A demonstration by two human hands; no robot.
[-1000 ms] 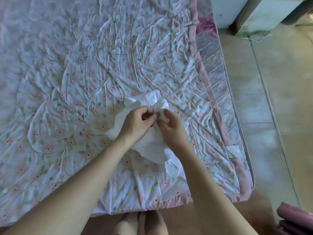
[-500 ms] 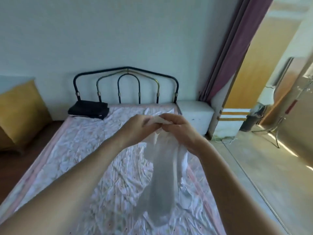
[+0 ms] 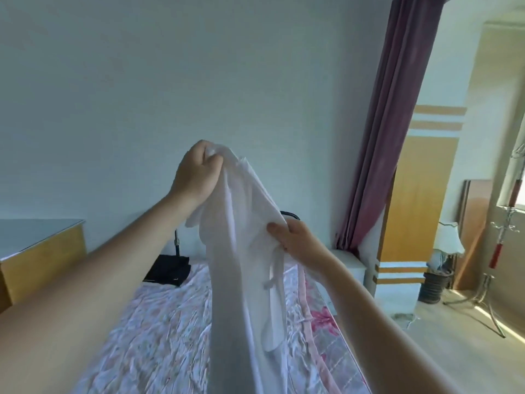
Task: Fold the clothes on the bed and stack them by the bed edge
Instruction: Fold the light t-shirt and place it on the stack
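A thin white garment hangs in the air above the bed, which has a crumpled floral sheet. My left hand is raised high and grips the garment's top end in a fist. Lower and to the right, my right hand pinches the garment's side edge. The cloth drapes down in a long fold, with a narrow strap dangling on its right side. A folded black garment lies at the head of the bed on the left, by the black metal headboard.
A wooden desk stands left of the bed. A white nightstand sits right of the headboard below a purple curtain. Farther right are a lamp, a dark bin and a metal stand on the floor.
Both hands lifted the white garment off the sheet into the air. The left hand rose higher, the right hand slid down to the side edge, and my view tilted up toward the wall.
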